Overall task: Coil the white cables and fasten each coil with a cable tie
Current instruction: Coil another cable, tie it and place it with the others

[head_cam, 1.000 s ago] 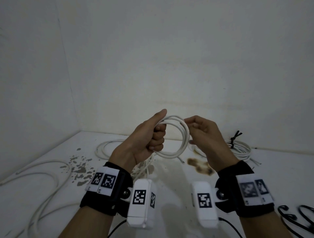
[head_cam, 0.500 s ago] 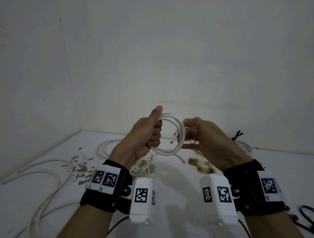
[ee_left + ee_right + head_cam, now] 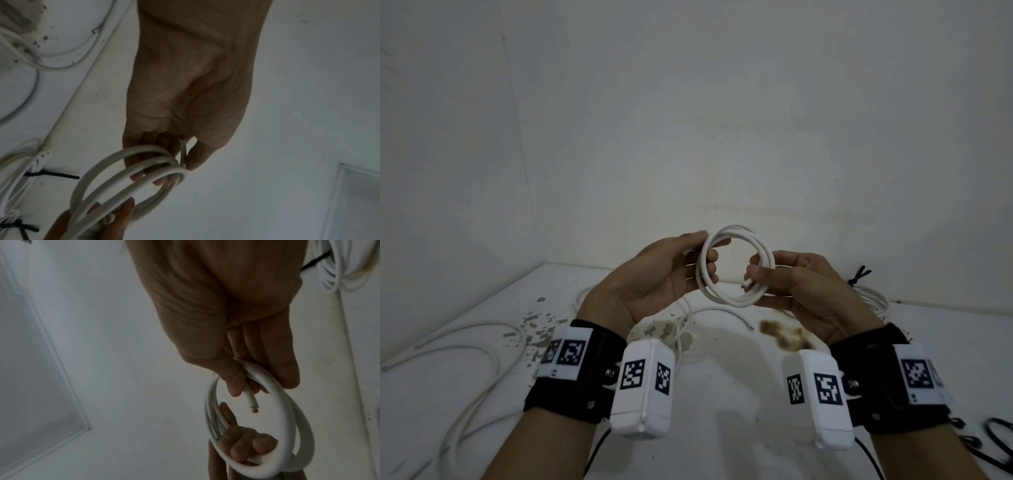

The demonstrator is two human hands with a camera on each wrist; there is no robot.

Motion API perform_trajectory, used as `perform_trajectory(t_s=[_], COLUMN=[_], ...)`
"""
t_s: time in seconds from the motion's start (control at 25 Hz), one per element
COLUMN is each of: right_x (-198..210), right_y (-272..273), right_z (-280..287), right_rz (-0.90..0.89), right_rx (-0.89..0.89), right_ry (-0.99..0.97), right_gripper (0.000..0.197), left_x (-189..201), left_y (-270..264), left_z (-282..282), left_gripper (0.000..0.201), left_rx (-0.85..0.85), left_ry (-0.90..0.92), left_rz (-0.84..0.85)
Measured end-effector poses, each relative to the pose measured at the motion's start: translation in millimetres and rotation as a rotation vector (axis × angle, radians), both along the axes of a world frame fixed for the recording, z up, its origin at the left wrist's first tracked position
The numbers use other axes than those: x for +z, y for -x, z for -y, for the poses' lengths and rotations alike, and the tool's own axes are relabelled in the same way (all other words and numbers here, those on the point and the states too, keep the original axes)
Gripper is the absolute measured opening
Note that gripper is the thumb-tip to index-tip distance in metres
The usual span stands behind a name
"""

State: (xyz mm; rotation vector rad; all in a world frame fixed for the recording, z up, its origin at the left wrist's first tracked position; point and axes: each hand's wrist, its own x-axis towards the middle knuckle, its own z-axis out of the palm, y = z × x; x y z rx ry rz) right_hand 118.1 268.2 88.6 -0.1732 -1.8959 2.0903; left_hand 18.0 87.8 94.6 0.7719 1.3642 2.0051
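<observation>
1. White cable coil (image 3: 736, 266), head view: held in the air between both hands, above the counter (image 3: 722, 394). No containers in view.
2. Head view, left hand (image 3: 654, 274): fingers curled through the left side of the coil, thumb on top of it, gripping it.
3. Head view, right hand (image 3: 798, 291): thumb and fingers pinch the coil's right side; a cut cable end pokes out by the thumb.
4. Head view, counter: loose white cables (image 3: 482, 346) lie at left; a tied coil (image 3: 871, 296) with a black cable tie (image 3: 859, 275) sits behind the right hand; stains (image 3: 784, 334) in the middle.
5. Left wrist view: left hand (image 3: 189, 89) has its fingers hooked inside the loops of the coil (image 3: 131, 175), thumb pressing on the outside. Right hand's fingertips (image 3: 123, 214) hold the far side. Two tied bundles on the counter at lower left.
6. Right wrist view: right hand (image 3: 226, 313) clamps the coil (image 3: 283, 418) between thumb and fingers; bare cable end (image 3: 313, 404) sticks out below the thumb. Left hand's fingers (image 3: 246, 446) curl through the coil's far side.
</observation>
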Motion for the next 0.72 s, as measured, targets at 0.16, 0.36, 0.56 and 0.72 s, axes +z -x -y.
perform_trajectory(t_s=[0.16, 0.36, 0.56, 0.72], right_x=[0, -1, 1, 4], right_y=[2, 5, 4, 1], right_z=[2, 4, 4, 0], right_rz=[-0.016, -0.049, -0.061, -0.051], right_rx=[-0.065, -0.175, -0.244, -0.199], right_ry=[-0.002, -0.017, -0.023, -0.053], right_gripper=[0.017, 0.02, 0.02, 0.022], left_x=[1, 1, -3, -2], left_y=[-1, -5, -8, -8], left_z=[4, -8, -25, -25], left_gripper=[0.034, 0.031, 0.035, 0.032], left_rx=[0.098, 0.397, 0.387, 0.352], left_ry=[0.059, 0.148, 0.019, -0.111], left_rz=[-0.129, -0.257, 0.025, 0.153])
